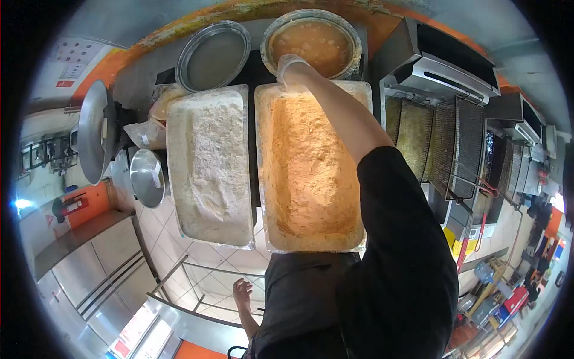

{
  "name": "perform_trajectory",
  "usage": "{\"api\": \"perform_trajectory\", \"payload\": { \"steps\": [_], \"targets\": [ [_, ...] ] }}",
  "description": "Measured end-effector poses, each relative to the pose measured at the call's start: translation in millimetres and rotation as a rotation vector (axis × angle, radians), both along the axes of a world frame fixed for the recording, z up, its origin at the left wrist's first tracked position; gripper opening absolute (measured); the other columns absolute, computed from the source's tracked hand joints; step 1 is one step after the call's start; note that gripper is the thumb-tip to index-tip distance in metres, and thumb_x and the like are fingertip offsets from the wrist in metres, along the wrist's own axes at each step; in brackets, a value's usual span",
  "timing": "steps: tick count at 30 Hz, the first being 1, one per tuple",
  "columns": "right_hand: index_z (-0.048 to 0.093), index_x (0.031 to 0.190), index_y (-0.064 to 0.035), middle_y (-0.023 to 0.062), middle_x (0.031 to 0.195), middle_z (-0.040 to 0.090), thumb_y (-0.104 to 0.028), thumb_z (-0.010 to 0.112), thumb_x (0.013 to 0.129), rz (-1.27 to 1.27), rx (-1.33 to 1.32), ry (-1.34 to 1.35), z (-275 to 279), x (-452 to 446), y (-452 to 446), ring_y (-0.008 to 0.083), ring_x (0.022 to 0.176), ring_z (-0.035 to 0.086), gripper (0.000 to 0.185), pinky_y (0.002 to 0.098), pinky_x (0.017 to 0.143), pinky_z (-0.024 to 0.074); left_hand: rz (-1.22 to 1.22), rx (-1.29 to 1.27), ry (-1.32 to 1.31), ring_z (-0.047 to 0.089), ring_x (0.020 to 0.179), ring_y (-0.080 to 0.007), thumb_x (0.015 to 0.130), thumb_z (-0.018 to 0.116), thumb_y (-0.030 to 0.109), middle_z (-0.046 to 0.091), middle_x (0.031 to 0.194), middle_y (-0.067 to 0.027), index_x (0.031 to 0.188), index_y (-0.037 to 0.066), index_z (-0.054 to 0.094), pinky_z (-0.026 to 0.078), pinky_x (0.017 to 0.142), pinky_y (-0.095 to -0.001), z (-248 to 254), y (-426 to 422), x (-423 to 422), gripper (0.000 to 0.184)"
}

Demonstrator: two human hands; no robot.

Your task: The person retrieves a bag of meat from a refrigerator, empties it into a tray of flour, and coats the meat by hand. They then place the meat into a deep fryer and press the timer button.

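My right hand (pixel 293 69), in a clear plastic glove, reaches to the near rim of a round metal bowl (pixel 311 45) of orange liquid with pale bubbles. Its fingers point down and are mostly hidden, so what they hold, if anything, does not show. Below that arm lies a deep rectangular tub (pixel 260 179) of orange-tinted flour (pixel 311 161). Down by my left side, away from the tubs, my left hand (pixel 242 293) hangs with loosely bent, parted fingers and nothing in it.
Left of the orange tub is a second tub (pixel 239 233) of pale flour. A bowl of greyish liquid (pixel 214 57) stands behind it. Plastic bags (pixel 146 134) and a steel bowl (pixel 147 178) sit at the left. Fryers with wire baskets (pixel 469 143) stand to the right.
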State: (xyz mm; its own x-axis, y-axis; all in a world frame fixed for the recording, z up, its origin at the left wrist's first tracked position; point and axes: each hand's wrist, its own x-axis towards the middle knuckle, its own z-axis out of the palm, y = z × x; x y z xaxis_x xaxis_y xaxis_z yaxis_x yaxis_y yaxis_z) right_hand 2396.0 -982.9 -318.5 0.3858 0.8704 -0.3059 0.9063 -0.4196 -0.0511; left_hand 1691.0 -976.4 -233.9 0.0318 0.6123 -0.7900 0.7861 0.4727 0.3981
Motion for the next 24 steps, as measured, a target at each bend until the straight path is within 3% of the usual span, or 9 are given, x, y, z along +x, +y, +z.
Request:
{"api": "perform_trajectory", "payload": {
  "steps": [2, 4, 6, 10, 12, 15, 17, 19, 24],
  "targets": [
    [0.064, 0.073, -0.0033, 0.0172, 0.082, 0.06, -0.005, 0.057, 0.061, -0.057, 0.002, 0.046, 17.3, -5.8, -3.7, 0.0275, 0.082, 0.058, 0.015, 0.0331, 0.069, 0.0468, -0.103, 0.004, 0.001, 0.055, 0.08, -0.0179, 0.081, 0.048, 0.016, 0.056, 0.084, -0.0096, 0.106, 0.005, 0.045, 0.044, 0.065, -0.0284, 13.0, 5.4, 23.0, 0.028],
    [0.064, 0.073, -0.0024, 0.0174, 0.083, 0.06, -0.006, 0.057, 0.061, -0.112, 0.002, 0.09, 25.8, -13.9, -11.3, 0.0273, 0.084, 0.058, 0.015, 0.0327, 0.069, 0.0465, -0.707, 0.132, 0.134, 0.056, 0.079, -0.0218, 0.081, 0.048, 0.016, 0.057, 0.087, -0.013, 0.105, 0.002, 0.047, 0.044, 0.067, -0.0312, 33.1, 5.1, 60.1, 0.027],
    [0.064, 0.076, -0.0005, 0.018, 0.086, 0.059, -0.005, 0.057, 0.062, -0.249, 0.218, 0.037, 24.9, -18.6, -17.8, 0.0274, 0.085, 0.058, 0.016, 0.0321, 0.071, 0.0456, -0.701, 0.158, 0.082, 0.056, 0.081, -0.0257, 0.081, 0.049, 0.016, 0.056, 0.09, -0.0165, 0.103, 0.001, 0.049, 0.045, 0.07, -0.0332, 65.1, -2.2, 121.8, 0.027],
    [0.063, 0.08, 0.0009, 0.0178, 0.087, 0.059, -0.009, 0.058, 0.066, -0.292, 0.161, 0.166, 72.7, -22.9, -31.6, 0.0277, 0.086, 0.057, 0.018, 0.0321, 0.073, 0.0452, -0.923, 0.352, -0.231, 0.057, 0.077, -0.024, 0.079, 0.052, 0.012, 0.057, 0.087, -0.0169, 0.098, -0.001, 0.052, 0.045, 0.065, -0.0321, 81.4, -1.6, 192.9, 0.022],
    [0.061, 0.079, -0.0006, 0.0187, 0.089, 0.058, -0.008, 0.055, 0.069, 0.015, 0.102, -0.096, 78.0, -22.7, -40.1, 0.0285, 0.085, 0.057, 0.014, 0.0327, 0.073, 0.0447, -0.941, 0.428, -0.369, 0.057, 0.075, -0.0237, 0.078, 0.052, 0.009, 0.058, 0.087, -0.0156, 0.096, -0.001, 0.053, 0.045, 0.063, -0.0308, 86.0, 1.2, 243.6, 0.02],
    [0.056, 0.079, 0.0023, 0.0205, 0.088, 0.057, -0.005, 0.05, 0.072, -0.085, 0.056, 0.031, 30.0, -5.8, -23.6, 0.0299, 0.087, 0.056, 0.012, 0.034, 0.073, 0.0442, -1.053, 0.519, -0.529, 0.057, 0.075, -0.0251, 0.078, 0.052, 0.005, 0.058, 0.088, -0.0146, 0.099, 0.0, 0.052, 0.045, 0.064, -0.031, 88.1, 21.9, 320.0, 0.022],
    [0.057, 0.081, 0.0013, 0.0174, 0.093, 0.057, -0.005, 0.051, 0.073, -0.179, 0.185, 0.079, 40.8, -9.1, -25.0, 0.0272, 0.09, 0.055, 0.012, 0.0319, 0.076, 0.0431, -1.093, 0.713, -0.542, 0.057, 0.075, -0.0253, 0.077, 0.051, 0.003, 0.058, 0.088, -0.0146, 0.1, 0.0, 0.051, 0.045, 0.064, -0.0319, 98.1, 29.4, 356.0, 0.023],
    [0.054, 0.088, 0.0001, 0.0142, 0.096, 0.057, -0.003, 0.052, 0.073, -0.228, 0.206, 0.097, 55.9, -14.9, -24.1, 0.0252, 0.092, 0.055, 0.015, 0.0297, 0.078, 0.0423, -1.037, 0.882, -0.523, 0.057, 0.074, -0.0253, 0.076, 0.052, 0.0, 0.058, 0.086, -0.014, 0.096, 0.0, 0.052, 0.045, 0.064, -0.0328, 107.4, 27.5, 364.8, 0.021],
    [0.052, 0.091, 0.0014, 0.0151, 0.092, 0.057, -0.005, 0.052, 0.073, -0.212, 0.261, 0.24, 77.3, -17.9, -30.2, 0.0235, 0.087, 0.057, 0.019, 0.0294, 0.074, 0.0444, -1.03, 0.734, -0.454, 0.058, 0.065, -0.0244, 0.075, 0.053, 0.001, 0.058, 0.075, -0.0126, 0.089, -0.001, 0.054, 0.045, 0.059, -0.0311, 72.9, 29.1, 263.1, 0.014]
  ]
}}
